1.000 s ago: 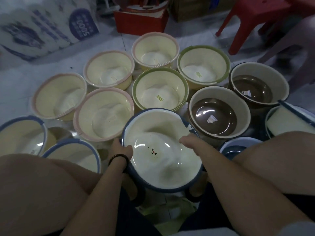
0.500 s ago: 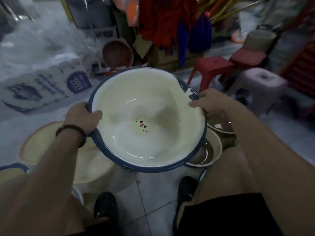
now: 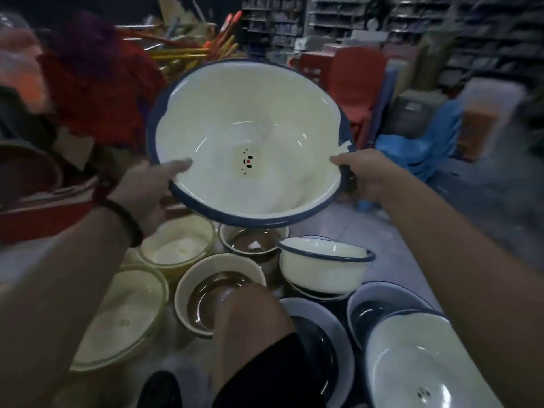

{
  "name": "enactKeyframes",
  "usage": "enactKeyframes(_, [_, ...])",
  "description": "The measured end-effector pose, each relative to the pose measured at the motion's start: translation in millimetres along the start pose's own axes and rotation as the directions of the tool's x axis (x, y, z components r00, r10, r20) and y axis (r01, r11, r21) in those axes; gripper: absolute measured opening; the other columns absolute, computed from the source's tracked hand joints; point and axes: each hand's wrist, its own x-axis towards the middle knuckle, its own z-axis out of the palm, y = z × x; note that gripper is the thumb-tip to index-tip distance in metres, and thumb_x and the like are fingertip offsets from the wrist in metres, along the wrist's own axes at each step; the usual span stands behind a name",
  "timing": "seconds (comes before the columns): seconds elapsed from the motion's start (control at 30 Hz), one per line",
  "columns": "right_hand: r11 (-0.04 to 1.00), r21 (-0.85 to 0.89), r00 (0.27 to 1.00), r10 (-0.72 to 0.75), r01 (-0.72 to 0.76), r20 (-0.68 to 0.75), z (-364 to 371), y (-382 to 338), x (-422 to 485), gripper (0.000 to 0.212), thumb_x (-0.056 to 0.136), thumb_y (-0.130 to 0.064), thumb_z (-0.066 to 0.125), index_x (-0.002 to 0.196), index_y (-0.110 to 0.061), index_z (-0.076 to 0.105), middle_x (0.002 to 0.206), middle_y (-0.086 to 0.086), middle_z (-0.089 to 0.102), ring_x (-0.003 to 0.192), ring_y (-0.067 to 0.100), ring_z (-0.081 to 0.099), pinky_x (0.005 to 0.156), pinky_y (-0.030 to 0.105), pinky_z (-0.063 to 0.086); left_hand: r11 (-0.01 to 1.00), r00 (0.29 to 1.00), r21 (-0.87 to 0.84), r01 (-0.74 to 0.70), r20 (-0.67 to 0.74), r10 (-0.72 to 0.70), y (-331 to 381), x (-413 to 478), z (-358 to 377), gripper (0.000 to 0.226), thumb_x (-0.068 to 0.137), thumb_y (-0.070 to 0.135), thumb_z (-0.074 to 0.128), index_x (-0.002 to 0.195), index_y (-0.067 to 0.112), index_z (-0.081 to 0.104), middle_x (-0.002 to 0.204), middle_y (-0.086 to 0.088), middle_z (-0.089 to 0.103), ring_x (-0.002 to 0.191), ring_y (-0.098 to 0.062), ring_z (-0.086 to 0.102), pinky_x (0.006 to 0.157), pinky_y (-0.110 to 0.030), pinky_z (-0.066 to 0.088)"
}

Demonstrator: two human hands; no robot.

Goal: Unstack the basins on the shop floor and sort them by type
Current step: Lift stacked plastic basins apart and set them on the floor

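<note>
Nearest me, below the held basin (image 3: 250, 136), brown basins (image 3: 212, 293) and blue-rimmed basins (image 3: 321, 269) sit on the floor (image 3: 382, 228). My left grip (image 3: 144, 189) and right grip (image 3: 363, 178) each pinch that basin's rim, thumbs inside. Red stools (image 3: 353, 83) stand beyond it.

Head cam, faces fwd-down, close over shop floor (image 3: 379, 228).
</note>
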Motion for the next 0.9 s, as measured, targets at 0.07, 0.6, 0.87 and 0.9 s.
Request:
enactKeyframes(0.07, [0.996, 0.061, 0.996, 0.065, -0.062, -0.053, -16, 11, -1, 0.008, 0.098, -0.012, 0.071, 0.098, -0.006, 0.067, 0.083, 0.012, 0.068, 0.062, 0.025, 0.07, 0.048, 0.036, 0.06, 0.996, 0.994, -0.002, 0.088, 0.07, -0.088, -30, 0, 43, 0.037, 0.091, 0.02, 0.077, 0.124, 0.024, 0.058, 0.119, -0.012, 0.072, 0.095, -0.038, 0.075, 0.076, -0.061, 0.062])
enactKeyframes(0.6, [0.959, 0.203, 0.924, 0.252, -0.198, -0.288, -101, 155, 166, 0.025, 0.102, -0.02, 0.068, 0.126, -0.019, 0.062, 0.112, 0.013, 0.074, 0.096, 0.034, 0.073, 0.066, 0.048, 0.065, 0.852, 0.842, 0.06, 0.52, 0.134, -0.523, -183, 159, 218, 0.031, 0.097, 0.005, 0.067, 0.125, 0.004, 0.054, 0.114, -0.024, 0.069, 0.086, -0.04, 0.074, 0.053, -0.043, 0.062])
enactKeyframes(0.87, [0.904, 0.171, 0.869, 0.425, -0.392, -0.254, -110, 235, 236, 0.019, 0.102, -0.009, 0.065, 0.121, -0.008, 0.066, 0.107, 0.019, 0.072, 0.089, 0.032, 0.069, 0.074, 0.043, 0.062, 0.753, 0.764, 0.247, 0.61, 0.067, -0.641, -266, 211, 247, 0.023, 0.092, 0.005, 0.071, 0.095, 0.012, 0.049, 0.109, -0.023, 0.07, 0.08, -0.037, 0.073, 0.073, -0.047, 0.063])
enactKeyframes(0.9, [0.894, 0.156, 0.849, 0.448, -0.42, -0.281, -110, 242, 242, 0.019, 0.102, -0.009, 0.066, 0.12, -0.004, 0.065, 0.102, 0.019, 0.07, 0.085, 0.032, 0.068, 0.07, 0.042, 0.061, 0.739, 0.754, 0.277, 0.614, 0.068, -0.653, -272, 214, 248, 0.026, 0.092, 0.011, 0.073, 0.091, 0.017, 0.047, 0.106, -0.02, 0.07, 0.081, -0.034, 0.072, 0.074, -0.043, 0.061])
